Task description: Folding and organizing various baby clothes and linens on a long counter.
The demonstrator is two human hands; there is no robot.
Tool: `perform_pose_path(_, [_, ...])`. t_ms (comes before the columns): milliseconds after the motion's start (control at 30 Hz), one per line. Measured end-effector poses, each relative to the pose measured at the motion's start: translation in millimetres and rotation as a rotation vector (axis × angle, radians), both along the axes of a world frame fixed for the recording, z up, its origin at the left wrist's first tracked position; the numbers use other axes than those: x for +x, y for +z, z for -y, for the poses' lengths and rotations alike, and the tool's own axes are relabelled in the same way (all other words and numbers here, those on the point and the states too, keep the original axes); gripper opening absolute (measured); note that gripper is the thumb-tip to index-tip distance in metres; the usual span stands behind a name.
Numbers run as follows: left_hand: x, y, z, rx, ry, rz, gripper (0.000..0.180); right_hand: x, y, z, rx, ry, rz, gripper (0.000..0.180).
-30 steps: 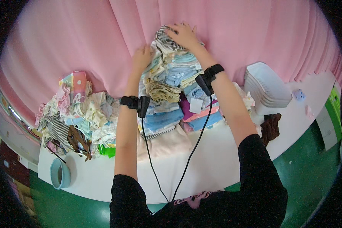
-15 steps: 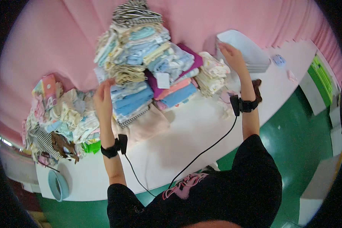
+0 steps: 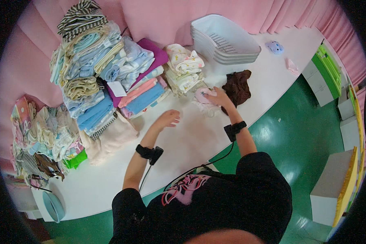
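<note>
Reaching forward over the white bench (image 3: 110, 191), the right hand (image 3: 217, 96) lies on a small pale pink garment (image 3: 204, 97) and seems to pinch its edge, though the fisheye view is too coarse to be sure the fingers have closed. The left hand (image 3: 166, 119) hovers open just above the bare bench, fingers spread, holding nothing, a little nearer the body than the right hand and well apart from it.

Just beyond the right hand lies a crumpled dark brown garment (image 3: 236, 86), touching or nearly touching the pink piece. These two loose pieces look like what is left to fold.

Ahead of the left hand rises the work that appears done: a tall leaning stack of folded clothes (image 3: 94, 77) in blues, creams and pinks with a striped piece on top. Between it and the right hand sits a shorter cream printed stack (image 3: 184, 67). Farther out past the right hand stands a nest of white baskets (image 3: 223, 38), seemingly empty on top.

Far off to the left of the left hand sits a looser, mixed heap of clothes (image 3: 44, 138) near the bench's edge; whether it is sorted I cannot tell.

By this reading, most folding is finished and only a few pieces remain.
</note>
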State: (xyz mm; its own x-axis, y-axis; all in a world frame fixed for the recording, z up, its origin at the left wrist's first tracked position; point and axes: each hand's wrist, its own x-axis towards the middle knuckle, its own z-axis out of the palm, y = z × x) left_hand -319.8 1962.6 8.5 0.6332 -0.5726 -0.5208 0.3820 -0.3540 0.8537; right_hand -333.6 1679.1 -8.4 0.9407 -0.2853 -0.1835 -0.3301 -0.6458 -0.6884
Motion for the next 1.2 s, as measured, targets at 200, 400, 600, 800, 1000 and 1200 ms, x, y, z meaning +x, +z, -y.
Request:
perform_pose_path(200, [-10, -49, 71, -0.37, 0.278, -0.407, 0.035, -8, 0, -25, -0.031, 0.25, 0.132, 0.08])
perform_pose_path(400, [-22, -17, 99, -0.364, 0.473, -0.22, 0.042, -32, 11, -52, 0.379, 0.263, 0.38, 0.072])
perform_pose_path(600, [18, 100, 106, -0.606, 0.698, 0.353, 0.046, 54, 121, -42, 0.512, 0.25, 0.849, 0.057])
perform_pose_path(800, [78, 120, 104, -0.086, 0.803, 1.261, 0.026, 151, 98, -71, -0.371, 0.247, 0.311, 0.06])
perform_pose_path(1000, [127, 85, 103, 0.361, 0.65, 1.633, 0.025, 156, 41, -114, -0.507, 0.318, 0.608, 0.062])
perform_pose_path(1200, [148, 45, 93, 0.873, 0.446, 1.753, 0.035, 140, 37, -77, -0.14, 0.5, 0.555, 0.071])
